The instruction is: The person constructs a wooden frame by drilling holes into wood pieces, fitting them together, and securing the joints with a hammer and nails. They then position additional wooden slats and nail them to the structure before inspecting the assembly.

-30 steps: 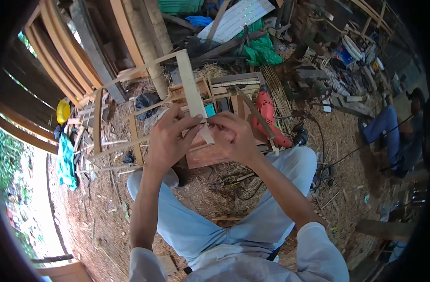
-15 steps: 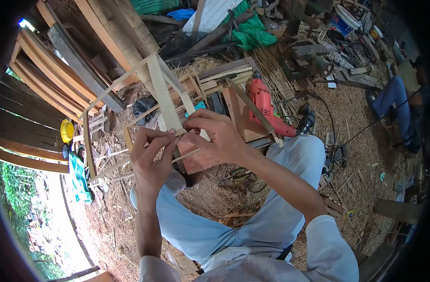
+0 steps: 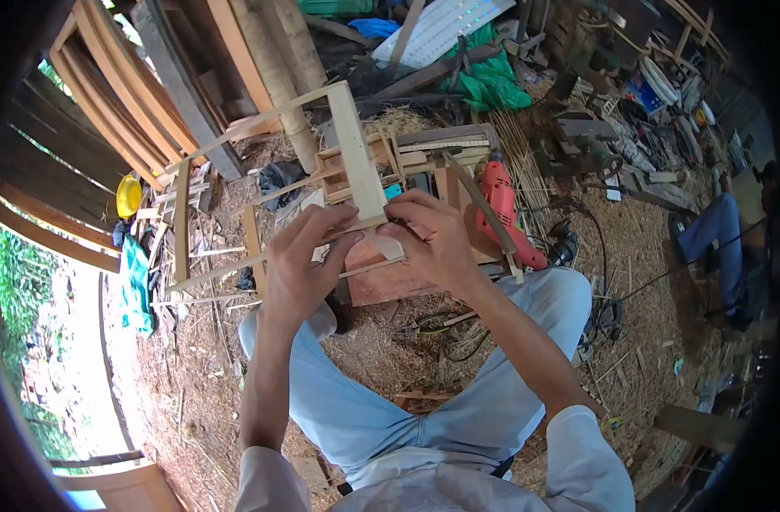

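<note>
A light wooden frame [image 3: 352, 149] made of thin slats and sticks is held up in front of me. My left hand [image 3: 300, 264] pinches a thin cross stick near the frame's wide slat. My right hand [image 3: 432, 239] grips the lower end of that slat from the right. The fingertips of both hands almost meet at the joint. Below the hands lies a reddish wooden box [image 3: 390, 277] on the ground, between my knees in light blue trousers.
A red power drill [image 3: 505, 213] lies right of the box, its cable trailing over the sawdust. Stacked planks [image 3: 117, 94] lean at the upper left. A yellow helmet [image 3: 128, 196] and green cloth [image 3: 136, 286] lie left. Another person in blue [image 3: 722, 247] sits at the right edge.
The frame has swung back to the right and turned upright again. Both hands have shifted right with it, keeping their grip at the joint.
</note>
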Motion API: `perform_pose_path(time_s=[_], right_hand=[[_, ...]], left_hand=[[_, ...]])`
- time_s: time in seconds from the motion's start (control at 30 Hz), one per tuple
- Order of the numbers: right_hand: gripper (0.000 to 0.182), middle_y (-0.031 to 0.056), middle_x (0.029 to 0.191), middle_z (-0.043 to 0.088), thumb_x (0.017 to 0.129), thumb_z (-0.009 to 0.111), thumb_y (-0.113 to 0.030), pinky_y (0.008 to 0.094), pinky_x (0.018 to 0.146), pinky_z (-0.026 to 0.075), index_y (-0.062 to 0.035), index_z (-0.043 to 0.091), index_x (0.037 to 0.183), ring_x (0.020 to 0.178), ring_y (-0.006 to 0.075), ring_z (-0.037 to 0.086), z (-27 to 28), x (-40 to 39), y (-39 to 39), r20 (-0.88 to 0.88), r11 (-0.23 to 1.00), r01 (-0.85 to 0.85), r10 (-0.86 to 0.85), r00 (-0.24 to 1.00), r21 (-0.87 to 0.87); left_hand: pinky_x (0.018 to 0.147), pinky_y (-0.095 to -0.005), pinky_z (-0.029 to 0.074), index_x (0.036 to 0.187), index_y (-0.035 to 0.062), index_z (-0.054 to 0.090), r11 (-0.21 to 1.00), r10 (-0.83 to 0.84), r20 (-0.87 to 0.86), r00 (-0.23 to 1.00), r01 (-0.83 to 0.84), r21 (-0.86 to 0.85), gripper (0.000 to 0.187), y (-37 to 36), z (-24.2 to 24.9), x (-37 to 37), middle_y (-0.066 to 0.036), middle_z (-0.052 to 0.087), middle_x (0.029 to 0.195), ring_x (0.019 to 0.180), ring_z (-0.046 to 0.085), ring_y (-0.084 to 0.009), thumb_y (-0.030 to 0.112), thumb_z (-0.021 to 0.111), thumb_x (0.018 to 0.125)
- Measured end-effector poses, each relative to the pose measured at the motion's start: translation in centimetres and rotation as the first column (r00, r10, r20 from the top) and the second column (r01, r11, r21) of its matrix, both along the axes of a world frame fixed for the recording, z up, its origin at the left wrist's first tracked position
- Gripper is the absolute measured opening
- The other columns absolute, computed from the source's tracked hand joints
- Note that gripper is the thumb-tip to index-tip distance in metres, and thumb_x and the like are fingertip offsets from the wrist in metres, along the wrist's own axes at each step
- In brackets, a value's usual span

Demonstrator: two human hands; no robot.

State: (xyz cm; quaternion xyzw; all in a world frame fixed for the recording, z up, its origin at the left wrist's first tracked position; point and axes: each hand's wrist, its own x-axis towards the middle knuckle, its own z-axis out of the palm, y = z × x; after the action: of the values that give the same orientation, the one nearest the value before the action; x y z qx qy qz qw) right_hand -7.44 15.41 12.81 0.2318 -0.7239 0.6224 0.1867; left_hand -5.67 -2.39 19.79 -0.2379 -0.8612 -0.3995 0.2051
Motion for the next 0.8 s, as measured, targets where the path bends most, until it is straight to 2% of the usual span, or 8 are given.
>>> perform_pose_path(time_s=[0.13, 0.2, 0.3, 0.5, 0.6, 0.73, 0.8], right_hand=[[0.022, 0.0121, 0.093, 0.063, 0.081, 0.072, -0.009, 0.0283, 0.07, 0.049, 0.0064, 0.064, 0.094, 0.08, 0.0207, 0.062, 0.1, -0.2, -0.1, 0.005, 0.999, 0.001, -0.001, 1.0, 0.045], [0.022, 0.0121, 0.091, 0.063, 0.081, 0.072, -0.01, 0.0304, 0.069, 0.049, 0.0053, 0.066, 0.095, 0.08, 0.0228, 0.063, 0.3, -0.2, -0.1, 0.018, 0.998, 0.006, -0.007, 1.0, 0.057], [0.022, 0.012, 0.09, 0.064, 0.081, 0.072, -0.011, 0.0324, 0.069, 0.049, 0.0042, 0.067, 0.095, 0.08, 0.0245, 0.064, 0.3, -0.1, 0.0, 0.015, 0.996, 0.032, -0.033, 0.999, 0.082], [0.025, 0.0116, 0.091, 0.064, 0.079, 0.074, -0.015, 0.0324, 0.07, 0.049, 0.0048, 0.067, 0.093, 0.081, 0.0229, 0.064, -0.2, 0.0, -0.2, 0.016, 0.993, 0.083, -0.085, 0.996, 0.079], [0.025, 0.0119, 0.091, 0.065, 0.079, 0.074, -0.015, 0.0321, 0.071, 0.049, 0.0052, 0.067, 0.093, 0.081, 0.0225, 0.065, -0.2, 0.0, -0.2, 0.025, 0.994, 0.085, -0.087, 0.996, 0.07], [0.025, 0.012, 0.09, 0.065, 0.078, 0.075, -0.014, 0.0308, 0.07, 0.05, 0.0054, 0.067, 0.093, 0.081, 0.0218, 0.065, 0.0, 0.0, -0.3, 0.034, 0.997, 0.067, -0.068, 0.997, 0.038], [0.024, 0.0121, 0.09, 0.064, 0.078, 0.075, -0.013, 0.0305, 0.07, 0.05, 0.0056, 0.067, 0.092, 0.081, 0.0217, 0.065, -0.5, -0.4, -0.2, 0.043, 0.998, 0.054, -0.055, 0.998, 0.011]], left_hand=[[0.066, -0.0323, 0.051, 0.091, 0.0011, 0.067, 0.994, -0.067, -0.125, 0.99, 0.056, -0.09, 0.019, -1.0, -0.5, -0.4, -0.01, 0.067, 0.089, 0.071, 0.065, -0.0243, -0.002, 0.074, 0.073], [0.067, -0.033, 0.049, 0.089, 0.0023, 0.068, 0.972, -0.075, -0.228, 0.971, 0.02, -0.234, 0.018, -1.3, -0.5, -0.5, -0.008, 0.068, 0.087, 0.069, 0.064, -0.0246, 0.001, 0.075, 0.072], [0.066, -0.0342, 0.048, 0.093, 0.0081, 0.067, 0.966, -0.018, -0.211, 0.977, -0.038, -0.256, 0.018, -1.8, -1.2, -0.6, -0.004, 0.068, 0.083, 0.066, 0.063, -0.0229, 0.009, 0.071, 0.076], [0.061, -0.0325, 0.045, 0.081, 0.0085, 0.067, 0.976, -0.057, -0.286, 0.957, -0.008, -0.22, 0.01, -1.7, -1.6, -1.2, -0.002, 0.069, 0.081, 0.064, 0.063, -0.0192, 0.012, 0.074, 0.074], [0.059, -0.0332, 0.044, 0.077, 0.0084, 0.066, 0.982, -0.047, -0.238, 0.97, 0.001, -0.19, 0.011, -1.4, -1.3, -1.0, -0.001, 0.068, 0.078, 0.063, 0.062, -0.0182, 0.014, 0.075, 0.074], [0.058, -0.0333, 0.044, 0.078, 0.0087, 0.066, 0.974, -0.032, -0.206, 0.978, -0.016, -0.227, 0.011, -1.3, -1.5, -1.2, -0.001, 0.066, 0.076, 0.062, 0.061, -0.0191, 0.014, 0.075, 0.074], [0.057, -0.0336, 0.043, 0.079, 0.0088, 0.066, 0.975, -0.021, -0.264, 0.964, -0.039, -0.221, 0.012, -1.0, -1.9, -1.4, -0.001, 0.063, 0.073, 0.06, 0.06, -0.0212, 0.014, 0.075, 0.074]])
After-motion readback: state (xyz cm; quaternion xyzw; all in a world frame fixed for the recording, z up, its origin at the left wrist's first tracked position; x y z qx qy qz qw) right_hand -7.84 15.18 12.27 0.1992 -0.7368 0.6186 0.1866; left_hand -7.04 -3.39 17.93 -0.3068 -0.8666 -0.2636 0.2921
